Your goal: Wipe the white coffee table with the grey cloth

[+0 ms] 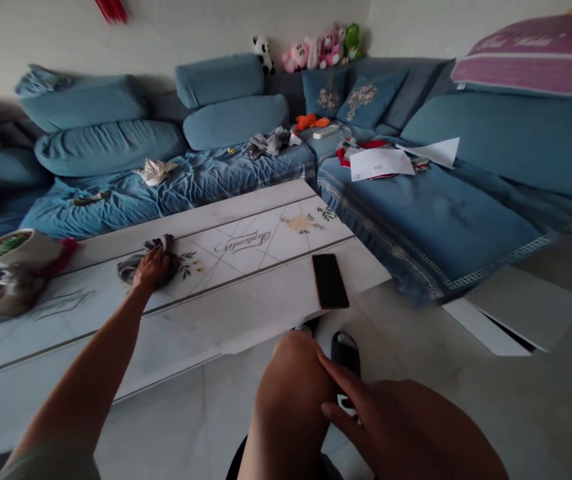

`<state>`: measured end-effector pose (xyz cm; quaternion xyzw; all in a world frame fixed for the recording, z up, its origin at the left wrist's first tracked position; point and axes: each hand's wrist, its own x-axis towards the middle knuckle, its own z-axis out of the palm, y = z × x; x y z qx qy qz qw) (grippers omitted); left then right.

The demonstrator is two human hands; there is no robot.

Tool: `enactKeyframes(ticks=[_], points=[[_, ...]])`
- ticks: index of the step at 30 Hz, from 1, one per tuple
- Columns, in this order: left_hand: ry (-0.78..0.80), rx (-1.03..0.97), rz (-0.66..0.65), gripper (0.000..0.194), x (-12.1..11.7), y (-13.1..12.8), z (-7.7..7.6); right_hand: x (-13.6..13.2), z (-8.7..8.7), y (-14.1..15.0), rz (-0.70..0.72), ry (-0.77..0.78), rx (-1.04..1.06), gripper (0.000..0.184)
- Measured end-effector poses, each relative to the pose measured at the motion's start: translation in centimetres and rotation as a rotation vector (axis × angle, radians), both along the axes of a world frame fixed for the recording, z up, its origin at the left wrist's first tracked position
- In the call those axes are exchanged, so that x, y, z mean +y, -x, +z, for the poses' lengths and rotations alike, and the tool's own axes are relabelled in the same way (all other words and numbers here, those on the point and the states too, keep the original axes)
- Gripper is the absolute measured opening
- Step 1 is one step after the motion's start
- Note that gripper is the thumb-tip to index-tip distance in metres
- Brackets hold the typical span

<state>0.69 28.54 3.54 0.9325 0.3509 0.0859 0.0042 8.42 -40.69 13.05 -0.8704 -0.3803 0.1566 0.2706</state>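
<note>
My left hand presses down on a crumpled grey cloth on the long table, with its fingers curled over the fabric. The table top is white, with gold lines, flower prints and the word "September". My right hand rests by my bent knee, two fingers stretched out and apart, holding nothing. A dark phone lies face up near the table's front edge, beyond my knee.
A white pot with a succulent and a bowl-like container stand at the table's left end. Blue sofas run along the back and right, with papers on one. A flat white box lies on the floor at right.
</note>
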Motion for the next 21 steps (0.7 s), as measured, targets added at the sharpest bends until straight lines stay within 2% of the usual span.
enactKeyframes(ticks=[3, 5, 7, 9, 13, 15, 17, 18, 21], points=[[0.046, -0.135, 0.188, 0.074, -0.8, 2.3, 0.2, 0.4, -3.7, 0.4, -0.075, -0.157, 0.238, 0.061], [0.05, -0.156, 0.227, 0.071, -2.0, 1.6, 0.2, 0.8, -6.0, 0.4, -0.081, -0.221, 0.399, 0.065], [0.049, -0.144, 0.211, 0.068, -3.9, -0.5, -0.1, 1.3, -7.0, 0.4, -0.095, -0.235, 0.477, 0.069], [0.06, -0.128, 0.158, 0.066, -6.4, -3.5, -0.7, 1.8, -6.7, 0.2, -0.124, -0.213, 0.499, 0.07], [0.087, -0.108, -0.033, 0.065, -13.0, -9.8, -2.3, 2.5, -4.3, 0.2, -0.101, -0.157, 0.534, 0.072], [0.1, -0.105, -0.118, 0.065, -16.1, -11.6, -2.9, 2.8, -3.4, 0.4, -0.101, -0.178, 0.536, 0.073], [0.105, -0.106, -0.202, 0.065, -18.5, -11.6, -3.2, 3.0, -2.9, 0.6, -0.121, -0.177, 0.534, 0.076], [0.102, -0.11, -0.253, 0.065, -19.4, -10.8, -3.3, 3.2, -2.8, 0.7, -0.132, -0.155, 0.531, 0.077], [0.089, -0.115, -0.409, 0.066, -21.0, -5.6, -4.1, 3.6, -3.0, 0.7, -0.149, -0.093, 0.5, 0.075]])
